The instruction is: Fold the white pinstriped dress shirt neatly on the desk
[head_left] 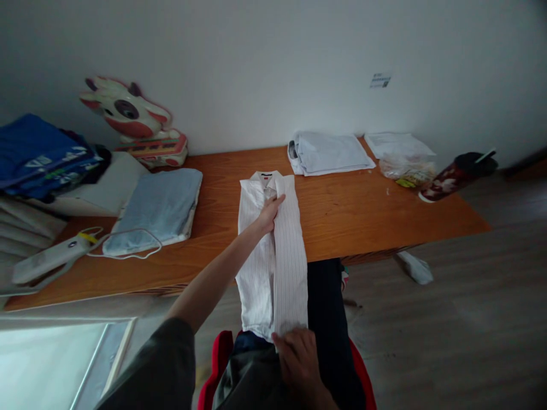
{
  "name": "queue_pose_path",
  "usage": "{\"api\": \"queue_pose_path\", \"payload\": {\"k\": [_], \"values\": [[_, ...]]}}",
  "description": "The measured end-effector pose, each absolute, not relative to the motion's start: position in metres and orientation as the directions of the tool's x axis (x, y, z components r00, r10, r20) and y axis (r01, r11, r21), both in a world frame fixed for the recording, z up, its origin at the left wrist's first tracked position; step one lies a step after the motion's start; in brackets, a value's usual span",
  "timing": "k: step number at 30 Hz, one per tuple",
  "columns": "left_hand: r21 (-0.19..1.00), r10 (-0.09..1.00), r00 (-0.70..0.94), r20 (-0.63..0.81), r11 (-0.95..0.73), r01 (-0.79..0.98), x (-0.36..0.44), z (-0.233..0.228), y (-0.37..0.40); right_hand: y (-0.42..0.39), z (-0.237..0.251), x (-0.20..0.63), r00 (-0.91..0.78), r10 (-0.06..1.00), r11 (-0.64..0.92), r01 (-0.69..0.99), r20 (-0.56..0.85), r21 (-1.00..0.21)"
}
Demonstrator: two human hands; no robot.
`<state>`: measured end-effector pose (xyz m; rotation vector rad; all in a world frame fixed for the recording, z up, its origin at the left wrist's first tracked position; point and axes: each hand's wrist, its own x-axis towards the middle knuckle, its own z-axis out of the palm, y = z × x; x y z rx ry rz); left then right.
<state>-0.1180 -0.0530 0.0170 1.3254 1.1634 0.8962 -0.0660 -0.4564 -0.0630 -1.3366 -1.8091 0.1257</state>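
Observation:
A white striped shirt (290, 256) is folded lengthwise into a narrow strip, its collar (267, 179) toward the wall. The upper part rests on the wooden table, while the lower part hangs past the front edge over my lap. My left hand (269, 215) is on the shirt a little below the collar, its fingers closed on the fold near the middle; some fingertips are hidden. Down at the hem, my right hand (299, 353) pinches the cloth between thumb and fingers.
Folded light-blue cloth (164, 202), a white power strip (51, 262) with a cable and a cow-shaped toy (132, 114) are on the left. Folded white clothes (327, 152), a plastic bag (408, 169) and a dark tumbler (453, 177) with a straw stand on the right of the table (363, 219).

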Motion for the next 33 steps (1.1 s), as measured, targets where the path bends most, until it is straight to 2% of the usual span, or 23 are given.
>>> {"api": "queue_pose_path", "payload": {"k": [3, 6, 8, 12, 14, 16, 18, 20, 23, 25, 28, 31, 33], "values": [[0.980, 0.970, 0.184, -0.158, 0.130, 0.152, -0.114, 0.012, -0.047, -0.458, -0.069, -0.063, -0.079, 0.837, 0.417, 0.732, 0.542, -0.538], [0.978, 0.981, 0.156, -0.118, 0.088, 0.189, -0.111, 0.008, -0.040, -0.459, -0.070, -0.056, -0.115, 0.846, 0.425, 0.737, 0.521, -0.526], [0.958, 0.984, 0.174, -0.024, -0.027, 0.286, -0.111, 0.009, -0.036, -0.458, -0.068, -0.051, -0.130, 0.854, 0.416, 0.753, 0.504, -0.510], [0.816, 0.951, 0.186, 0.245, -0.307, 0.490, -0.117, 0.025, -0.044, -0.455, -0.067, -0.047, -0.122, 0.863, 0.380, 0.797, 0.490, -0.470], [0.808, 0.918, 0.106, 0.381, -0.387, 0.445, -0.126, 0.036, -0.073, -0.453, -0.071, -0.045, -0.131, 0.868, 0.372, 0.810, 0.479, -0.452], [0.860, 0.895, -0.030, 0.445, -0.417, 0.296, -0.139, 0.039, -0.125, -0.451, -0.076, -0.044, -0.156, 0.877, 0.375, 0.813, 0.454, -0.445], [0.924, 0.910, -0.174, 0.376, -0.354, 0.143, -0.153, 0.029, -0.196, -0.449, -0.081, -0.041, -0.178, 0.892, 0.377, 0.802, 0.416, -0.464], [0.973, 0.935, -0.271, 0.231, -0.227, 0.045, -0.165, 0.003, -0.274, -0.446, -0.082, -0.037, -0.193, 0.908, 0.376, 0.764, 0.371, -0.524], [0.998, 0.951, -0.304, -0.055, 0.044, -0.041, -0.177, -0.043, -0.369, -0.443, -0.076, -0.033, -0.160, 0.947, 0.314, 0.640, 0.279, -0.701], [0.976, 0.945, -0.249, -0.214, 0.199, -0.083, -0.181, -0.065, -0.406, -0.441, -0.071, -0.032, -0.022, 0.978, 0.188, 0.517, 0.207, -0.835], [0.938, 0.939, -0.060, -0.338, 0.331, -0.102, -0.185, -0.076, -0.422, -0.433, -0.067, -0.031, 0.202, 0.977, 0.003, 0.314, 0.070, -0.949], [0.927, 0.924, 0.095, -0.371, 0.375, -0.025, -0.189, -0.075, -0.419, -0.421, -0.072, -0.029, 0.235, 0.972, -0.053, 0.168, -0.012, -0.984], [0.921, 0.912, 0.126, -0.390, 0.389, 0.032, -0.190, -0.076, -0.417, -0.413, -0.075, -0.026, 0.240, 0.970, -0.064, 0.084, -0.043, -0.994]]}}
